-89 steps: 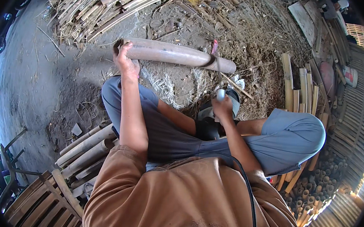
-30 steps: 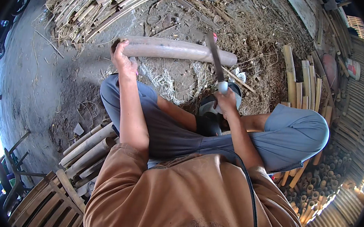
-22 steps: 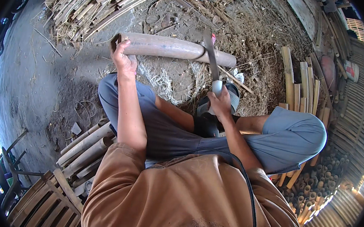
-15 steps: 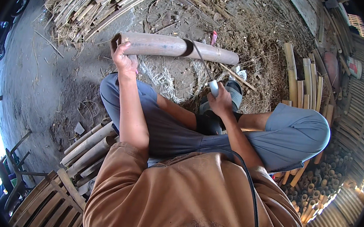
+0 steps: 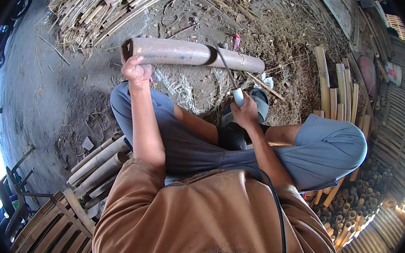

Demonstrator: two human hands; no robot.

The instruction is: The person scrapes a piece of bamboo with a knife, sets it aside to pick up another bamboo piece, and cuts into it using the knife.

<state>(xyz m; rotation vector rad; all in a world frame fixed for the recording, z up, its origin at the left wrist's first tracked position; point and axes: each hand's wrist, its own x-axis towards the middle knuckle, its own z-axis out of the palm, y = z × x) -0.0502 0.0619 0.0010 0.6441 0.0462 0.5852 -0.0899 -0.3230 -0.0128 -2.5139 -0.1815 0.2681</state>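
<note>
A thick brown bamboo pole (image 5: 173,51) lies crosswise before my shins, its hollow end at the left. My left hand (image 5: 137,69) is closed on it near that end, thumb on the near side and fingertips showing at the far side. A dark curved band crosses the bamboo right of its middle. My right hand (image 5: 246,112) is wrapped round the whitish handle of a knife-like tool (image 5: 238,97). Its thin dark blade slants up and left to the bamboo beside the dark band; whether it touches cannot be made out.
Split bamboo strips (image 5: 121,4) are heaped at the far left. Bamboo lengths (image 5: 98,165) lie by my left hip; others (image 5: 340,90) stand at the right. Cut bamboo tubes (image 5: 357,198) are stacked behind my right knee. Pale shavings (image 5: 181,91) litter the ground under the pole.
The bamboo has turned and slid slightly left, and its dark band has shifted a little. My left hand has moved slightly down on its end. The right hand and tool look nearly still.
</note>
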